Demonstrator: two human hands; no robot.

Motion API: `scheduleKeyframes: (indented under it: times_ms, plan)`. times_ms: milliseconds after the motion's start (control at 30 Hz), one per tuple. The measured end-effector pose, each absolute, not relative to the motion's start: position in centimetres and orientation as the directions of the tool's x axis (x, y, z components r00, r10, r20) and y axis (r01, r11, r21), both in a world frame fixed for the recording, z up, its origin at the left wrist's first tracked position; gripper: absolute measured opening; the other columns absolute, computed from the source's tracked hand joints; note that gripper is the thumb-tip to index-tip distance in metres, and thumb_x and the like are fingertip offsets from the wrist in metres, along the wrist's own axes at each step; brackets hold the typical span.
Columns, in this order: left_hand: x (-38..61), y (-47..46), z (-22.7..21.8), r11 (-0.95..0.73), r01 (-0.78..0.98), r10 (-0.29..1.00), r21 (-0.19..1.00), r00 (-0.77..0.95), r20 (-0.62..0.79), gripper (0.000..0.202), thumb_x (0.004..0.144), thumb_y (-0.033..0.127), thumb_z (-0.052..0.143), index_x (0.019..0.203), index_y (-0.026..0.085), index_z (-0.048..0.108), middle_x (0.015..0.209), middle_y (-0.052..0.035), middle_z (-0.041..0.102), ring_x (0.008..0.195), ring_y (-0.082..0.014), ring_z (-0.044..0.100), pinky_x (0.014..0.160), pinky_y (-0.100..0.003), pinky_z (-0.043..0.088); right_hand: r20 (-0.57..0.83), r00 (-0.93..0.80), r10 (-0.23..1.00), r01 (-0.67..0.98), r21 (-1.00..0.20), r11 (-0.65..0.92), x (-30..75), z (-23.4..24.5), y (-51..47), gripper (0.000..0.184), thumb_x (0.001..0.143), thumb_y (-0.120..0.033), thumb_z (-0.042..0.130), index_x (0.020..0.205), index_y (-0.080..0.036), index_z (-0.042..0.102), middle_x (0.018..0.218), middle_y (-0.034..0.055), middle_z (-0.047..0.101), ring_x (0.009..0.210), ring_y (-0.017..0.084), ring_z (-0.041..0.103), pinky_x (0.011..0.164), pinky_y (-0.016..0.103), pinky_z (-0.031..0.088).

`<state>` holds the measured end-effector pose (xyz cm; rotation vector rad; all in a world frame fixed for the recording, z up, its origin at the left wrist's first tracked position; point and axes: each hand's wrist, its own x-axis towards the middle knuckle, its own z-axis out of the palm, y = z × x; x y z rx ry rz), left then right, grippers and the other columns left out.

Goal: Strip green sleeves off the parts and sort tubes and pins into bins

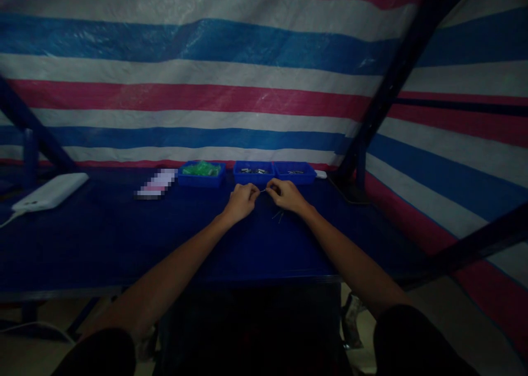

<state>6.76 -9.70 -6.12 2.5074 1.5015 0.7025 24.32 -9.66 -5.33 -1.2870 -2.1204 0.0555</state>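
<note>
My left hand (pixel 241 201) and my right hand (pixel 286 194) meet over the blue table, each in a pinch. Between their fingertips runs a small, thin, light-coloured piece (pixel 263 191), too small and dim to name. Several thin wire-like pieces (pixel 278 216) lie on the table just below my right hand. Behind my hands stand a blue bin with small metal parts (pixel 253 171) and, beside it, a blue bin with a few thin metal pieces (pixel 295 172).
A third blue bin (pixel 201 182) holds green plastic-looking material. To its left lies a blurred-out flat item (pixel 157 184). A white box-like device (pixel 51 192) with a cable sits at the far left of the table (pixel 124 244). Dark frame posts (pixel 385 93) and striped sheeting (pixel 206 98) enclose the table.
</note>
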Motion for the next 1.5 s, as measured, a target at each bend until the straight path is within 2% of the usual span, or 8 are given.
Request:
scheduleKeyframes:
  times_ms: [167,300,700,1000,1167,1267,1367,1500]
  plan:
    - [8.7,-11.4,-5.9,-0.587,0.748,0.810,0.309,0.540,0.230,0.030,0.084,0.042,0.048,0.101,0.020,0.060,0.098,-0.0045,0.065,0.095,-0.0228,0.055,0.081,-0.036,0.042,0.633,0.043,0.773,0.880,-0.391,0.270,26.8,-3.5,-7.7,0.033,0.091,-0.032,0.030,0.106,-0.015,0.053,0.080,0.0095,0.063,0.074,0.021,0.058,0.067,0.029,0.036]
    - [10.1,-13.0,-5.7,-0.663,0.710,0.749,0.238,0.627,0.213,0.022,0.079,0.037,0.056,0.093,0.022,0.062,0.101,-0.0050,0.062,0.099,-0.0252,0.053,0.085,-0.040,0.038,0.598,0.229,0.768,0.912,-0.408,0.046,28.9,-3.3,-6.4,0.031,0.086,-0.032,0.042,0.110,-0.016,0.054,0.084,0.0124,0.065,0.081,0.026,0.059,0.069,0.032,0.038]
    - [8.3,-8.5,-5.6,-0.666,0.612,0.746,0.427,0.562,0.359,0.011,0.086,0.017,0.044,0.089,0.018,0.054,0.088,-0.0039,0.064,0.085,-0.0170,0.058,0.077,-0.030,0.044,0.459,-0.316,0.830,0.789,-0.359,0.499,25.5,-5.1,-9.4,0.018,0.085,-0.030,0.048,0.088,-0.020,0.062,0.068,-0.0004,0.064,0.060,0.012,0.056,0.055,0.022,0.035]
    - [9.1,-6.7,-5.7,-0.619,0.489,0.768,0.614,0.540,0.345,0.024,0.091,0.020,0.033,0.114,0.013,0.037,0.084,-0.0048,0.064,0.078,-0.0137,0.061,0.073,-0.028,0.047,0.506,-0.369,0.780,0.830,-0.198,0.521,27.6,-3.7,-10.0,0.023,0.087,-0.030,0.042,0.075,-0.018,0.059,0.069,0.0033,0.060,0.064,0.014,0.053,0.060,0.025,0.033]
    - [9.9,-6.9,-6.0,-0.855,0.387,0.480,0.344,0.842,0.247,0.039,0.086,0.009,0.039,0.123,0.020,0.041,0.128,-0.0081,0.049,0.121,-0.0172,0.042,0.098,-0.033,0.034,0.659,-0.011,0.752,0.977,-0.153,0.149,31.4,-1.5,-7.2,0.027,0.085,-0.033,0.040,0.079,-0.015,0.059,0.071,0.0077,0.060,0.066,0.018,0.054,0.062,0.029,0.035]
    - [10.2,-6.6,-5.8,-0.929,0.332,0.357,0.161,0.921,0.158,0.026,0.087,0.013,0.042,0.109,0.022,0.054,0.126,-0.0048,0.051,0.126,-0.0202,0.035,0.101,-0.036,0.028,0.570,0.070,0.818,0.993,-0.120,-0.001,32.2,-1.6,-6.0,0.031,0.082,-0.038,0.047,0.098,-0.014,0.057,0.074,0.0089,0.062,0.066,0.021,0.056,0.060,0.030,0.036]
    - [10.0,-5.9,-5.6,-0.909,0.399,0.416,0.122,0.890,0.189,0.015,0.088,0.020,0.043,0.092,0.019,0.057,0.101,-0.0056,0.060,0.106,-0.0210,0.049,0.091,-0.036,0.035,0.469,0.002,0.883,0.978,-0.186,0.097,31.2,-3.2,-7.1,0.030,0.083,-0.038,0.048,0.101,-0.015,0.056,0.070,0.0060,0.062,0.064,0.019,0.056,0.060,0.029,0.038]
    - [9.4,-5.2,-5.6,-0.830,0.464,0.547,0.311,0.788,0.282,0.010,0.087,0.019,0.045,0.087,0.017,0.055,0.088,-0.0043,0.060,0.088,-0.0170,0.052,0.080,-0.029,0.040,0.409,-0.205,0.889,0.830,-0.409,0.379,29.0,-5.3,-9.9,0.023,0.084,-0.036,0.049,0.098,-0.020,0.057,0.071,0.0015,0.062,0.064,0.015,0.057,0.062,0.026,0.041]
